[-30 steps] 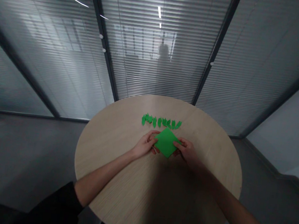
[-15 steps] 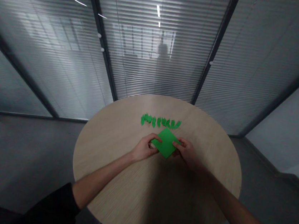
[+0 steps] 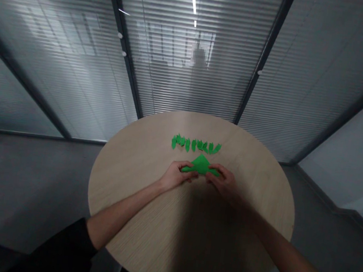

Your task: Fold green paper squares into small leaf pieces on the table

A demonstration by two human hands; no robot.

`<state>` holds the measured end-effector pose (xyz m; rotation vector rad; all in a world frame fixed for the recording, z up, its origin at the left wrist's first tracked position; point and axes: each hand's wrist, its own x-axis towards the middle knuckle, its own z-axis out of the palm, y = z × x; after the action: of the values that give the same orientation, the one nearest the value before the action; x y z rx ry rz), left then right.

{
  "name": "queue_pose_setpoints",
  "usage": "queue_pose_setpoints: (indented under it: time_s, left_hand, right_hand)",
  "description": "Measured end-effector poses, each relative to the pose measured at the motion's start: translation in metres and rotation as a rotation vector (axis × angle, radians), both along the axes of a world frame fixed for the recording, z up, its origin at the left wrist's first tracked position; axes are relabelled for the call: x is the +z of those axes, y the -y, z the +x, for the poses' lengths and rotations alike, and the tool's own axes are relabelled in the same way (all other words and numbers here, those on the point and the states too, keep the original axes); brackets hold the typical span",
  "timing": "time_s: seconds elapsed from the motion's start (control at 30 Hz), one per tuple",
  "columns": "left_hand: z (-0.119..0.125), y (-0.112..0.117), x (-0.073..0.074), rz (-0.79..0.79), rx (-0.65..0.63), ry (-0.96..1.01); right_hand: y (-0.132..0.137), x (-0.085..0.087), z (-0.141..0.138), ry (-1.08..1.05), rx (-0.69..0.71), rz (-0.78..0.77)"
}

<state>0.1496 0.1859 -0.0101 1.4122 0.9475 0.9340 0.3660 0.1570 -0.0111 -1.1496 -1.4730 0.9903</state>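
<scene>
A sheet of bright green paper (image 3: 200, 165) lies on the table, folded into a triangle with its point facing away from me. My left hand (image 3: 177, 175) pinches its left corner, and my right hand (image 3: 224, 182) holds its right corner. The fold's near edge runs between my fingers, and my fingers hide parts of both corners. Just beyond the paper stands a row of several small green paper leaf shapes (image 3: 196, 145), not touching the sheet or my hands.
The round pale wood table (image 3: 130, 182) has its rim around the hands and a shadow on its near half. Behind it stand glass walls with slatted blinds (image 3: 188, 80), with a blurred person (image 3: 199, 55) beyond the glass. A grey floor surrounds the table.
The green paper has gone from an open diamond-shaped square to a folded triangle. My hands have moved to its left and right corners, and the small leaf shapes have not moved.
</scene>
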Motion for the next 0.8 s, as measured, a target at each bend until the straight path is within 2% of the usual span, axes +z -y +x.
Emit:
queue_pose_setpoints:
  time_s: [0.23,0.43,0.6,0.8]
  left_hand:
    - [0.003,0.005,0.004,-0.031,-0.005,0.074]
    - [0.004,0.003,0.005,-0.036,0.006,0.162]
    - [0.007,0.004,0.005,-0.038,0.033,0.239]
    - [0.009,0.006,0.008,-0.015,0.041,0.342]
  right_hand:
    - [0.003,0.003,-0.002,0.030,0.012,-0.079]
    - [0.009,0.006,-0.004,0.050,0.039,-0.058]
    - [0.011,0.005,-0.006,-0.032,0.062,-0.084]
    - [0.015,0.010,-0.012,-0.033,0.011,-0.058]
